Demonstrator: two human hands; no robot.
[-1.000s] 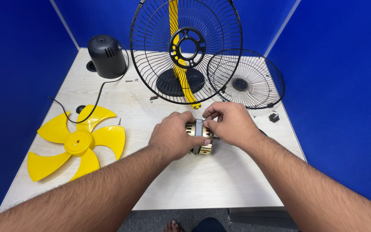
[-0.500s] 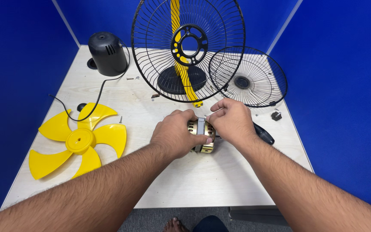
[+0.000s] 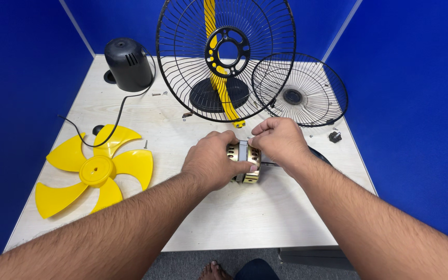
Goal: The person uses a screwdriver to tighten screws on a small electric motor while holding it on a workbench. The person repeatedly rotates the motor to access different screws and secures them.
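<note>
- Both forearms reach in from the bottom edge and meet over the middle of the pale table
- Left hand is curled knuckles-up, fingers wrapped around the left side of the brass-coloured fan motor
- Right hand is cupped over the motor's right side, fingertips pinched at its top edge
- The motor sits on the table between the hands, just in front of the upright black fan guard
- Yellow fan blade lies flat, well to the left
</note>
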